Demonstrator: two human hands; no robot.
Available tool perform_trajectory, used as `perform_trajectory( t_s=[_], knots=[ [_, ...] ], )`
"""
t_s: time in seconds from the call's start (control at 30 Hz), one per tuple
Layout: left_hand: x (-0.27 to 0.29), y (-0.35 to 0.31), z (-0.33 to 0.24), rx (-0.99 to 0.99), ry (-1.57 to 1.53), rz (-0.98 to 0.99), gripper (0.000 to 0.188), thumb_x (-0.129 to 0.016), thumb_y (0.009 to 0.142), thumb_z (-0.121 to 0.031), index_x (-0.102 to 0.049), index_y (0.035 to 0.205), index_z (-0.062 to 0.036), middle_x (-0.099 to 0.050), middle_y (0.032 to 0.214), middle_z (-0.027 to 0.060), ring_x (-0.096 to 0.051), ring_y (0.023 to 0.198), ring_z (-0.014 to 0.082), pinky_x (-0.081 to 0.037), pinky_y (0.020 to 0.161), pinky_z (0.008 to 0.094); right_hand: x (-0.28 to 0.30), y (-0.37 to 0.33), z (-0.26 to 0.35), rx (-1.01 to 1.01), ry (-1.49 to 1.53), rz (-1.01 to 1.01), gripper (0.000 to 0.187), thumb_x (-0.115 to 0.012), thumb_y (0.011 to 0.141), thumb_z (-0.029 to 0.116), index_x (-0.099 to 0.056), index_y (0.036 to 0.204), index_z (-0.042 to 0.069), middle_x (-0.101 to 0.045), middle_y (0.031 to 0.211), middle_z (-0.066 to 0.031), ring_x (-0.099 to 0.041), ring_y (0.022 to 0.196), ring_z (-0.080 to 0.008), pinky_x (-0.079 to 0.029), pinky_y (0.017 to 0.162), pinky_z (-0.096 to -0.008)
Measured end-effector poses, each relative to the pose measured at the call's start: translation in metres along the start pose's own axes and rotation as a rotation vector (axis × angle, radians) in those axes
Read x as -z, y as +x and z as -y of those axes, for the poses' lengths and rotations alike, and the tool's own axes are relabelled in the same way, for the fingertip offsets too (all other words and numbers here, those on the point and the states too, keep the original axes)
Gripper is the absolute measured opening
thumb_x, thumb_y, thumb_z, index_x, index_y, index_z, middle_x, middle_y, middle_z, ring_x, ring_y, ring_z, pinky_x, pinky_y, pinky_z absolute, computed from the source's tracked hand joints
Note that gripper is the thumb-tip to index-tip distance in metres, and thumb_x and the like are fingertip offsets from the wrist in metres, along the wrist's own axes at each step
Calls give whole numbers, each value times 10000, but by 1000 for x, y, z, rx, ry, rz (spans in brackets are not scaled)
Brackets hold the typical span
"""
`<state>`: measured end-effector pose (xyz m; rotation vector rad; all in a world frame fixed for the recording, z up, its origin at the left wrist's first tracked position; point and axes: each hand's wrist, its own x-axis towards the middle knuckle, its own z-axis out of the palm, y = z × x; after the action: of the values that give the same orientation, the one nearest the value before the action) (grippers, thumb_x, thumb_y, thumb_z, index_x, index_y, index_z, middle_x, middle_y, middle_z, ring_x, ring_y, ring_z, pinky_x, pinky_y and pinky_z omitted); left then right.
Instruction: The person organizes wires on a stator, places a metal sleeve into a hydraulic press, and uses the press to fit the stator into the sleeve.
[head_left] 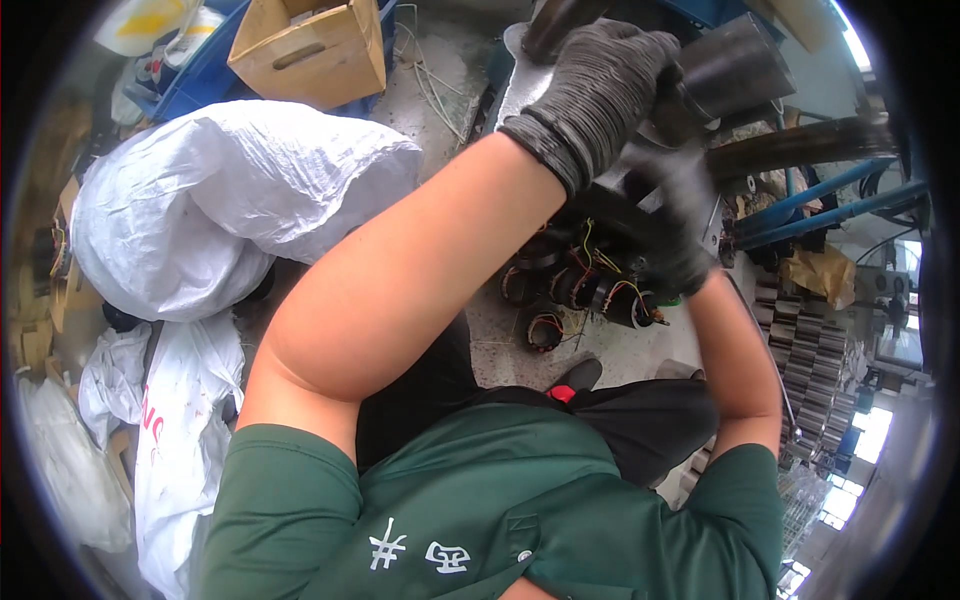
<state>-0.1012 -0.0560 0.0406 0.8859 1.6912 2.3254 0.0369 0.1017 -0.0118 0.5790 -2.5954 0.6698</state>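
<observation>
The dark metal cylinder point(735, 65) sits in the upper right of the frame, just beside the gloved left hand point(600, 85). The left forearm runs bare from the lower left of the frame up toward the upper centre, bent at the elbow, and ends in a dark grey knit glove. Its fingers point(640, 60) are curled tightly over the near end of the cylinder and the machine part beneath it, clenched around what they cover.

The right hand point(675, 215), also in a dark glove, is raised at centre right, below the left one; the right forearm climbs from the lower right of the frame. Its fingers press against a dark part of the machine, but the blur hides whether they are closed around anything, so I cannot tell.

Below the hands, on the floor, lies a cluster of wound coils point(580, 285) with coloured wires. A large white sack point(220, 200) fills the upper left, with a cardboard box point(310, 45) above it.
</observation>
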Motion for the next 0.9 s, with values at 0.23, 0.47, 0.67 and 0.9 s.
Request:
perform_trajectory(
  t_s=[0.23, 0.47, 0.67, 0.9],
  knots=[
    [-18, -18, -35, 423, -506, 116, 233, -634, 968, -219, -685, 949, 8, -669, 851, 128, -698, 798, 193, -614, 761, 305, -238, -212, -19, -392, 48, 894, 445, -691, 857, 216, -652, 1279, 83, -677, 1200, -205, -668, 1044, -391, -540, 913, -476],
    [-8, -21, -29, 363, -282, 182, 269, -620, 972, -233, -677, 1010, 27, -678, 841, 123, -690, 781, 172, -597, 745, 294, -315, -169, -31, -409, -216, 741, 486, -654, 884, 246, -616, 1334, 67, -644, 1286, -225, -624, 1138, -405, -499, 981, -473],
    [-11, -21, -35, 530, -579, 99, 359, -622, 975, -237, -645, 1181, 56, -679, 869, 121, -678, 744, 157, -585, 677, 286, -334, -171, -28, -568, -211, 700, 492, -626, 910, 277, -604, 1356, 69, -627, 1324, -221, -598, 1184, -402, -471, 1016, -469],
    [-8, -21, -32, 530, -545, 98, 327, -594, 1010, -222, -656, 1171, 55, -689, 942, 138, -696, 815, 165, -596, 746, 302, -354, -160, -21, -691, -191, 662, 502, -593, 941, 313, -590, 1381, 71, -607, 1368, -216, -569, 1238, -399, -439, 1057, -465]
  ],
)
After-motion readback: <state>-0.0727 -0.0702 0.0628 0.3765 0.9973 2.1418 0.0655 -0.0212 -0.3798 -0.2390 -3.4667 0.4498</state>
